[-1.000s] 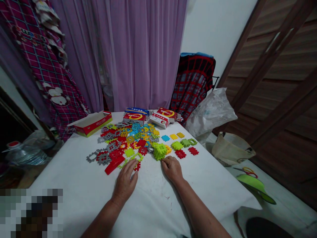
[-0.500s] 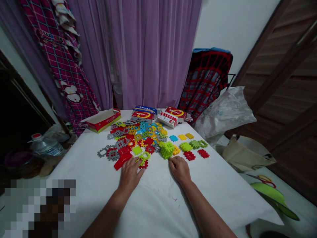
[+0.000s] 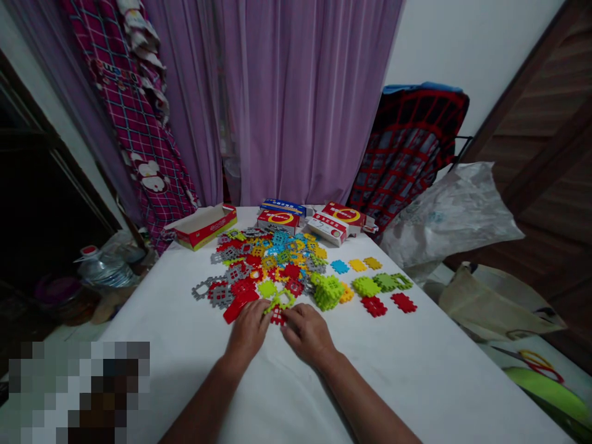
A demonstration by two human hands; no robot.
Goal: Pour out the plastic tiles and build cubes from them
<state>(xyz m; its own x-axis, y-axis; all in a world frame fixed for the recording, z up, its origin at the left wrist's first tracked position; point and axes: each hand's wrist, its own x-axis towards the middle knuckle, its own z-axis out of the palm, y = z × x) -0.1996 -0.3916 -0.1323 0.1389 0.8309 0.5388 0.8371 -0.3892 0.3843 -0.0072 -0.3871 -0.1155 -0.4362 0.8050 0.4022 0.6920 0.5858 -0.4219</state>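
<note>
Shifting the right hand (image 3: 308,333) leftward over the past second, away from the lime-green block (image 3: 327,290), to meet the left hand (image 3: 250,330) over a small red tile (image 3: 277,317).

Pictured at the near edge of a pile of plastic interlocking tiles (image 3: 263,256) on the white-covered bench (image 3: 416,370), with fingertips from both sides touching the red tile. It lies flat just this side of a lime-green open frame (image 3: 283,300) and near a long red piece (image 3: 237,306). Impossible to tell whether either grip is pinched on the tile or merely resting there, with its edges hidden under the fingers. Judged to be singling out one piece, with sorted red tiles (image 3: 388,304) and green tiles (image 3: 377,283) laid well apart to the right. For a clean lift, need of a firm pinch on opposite edges, without dragging the frame along.
</note>
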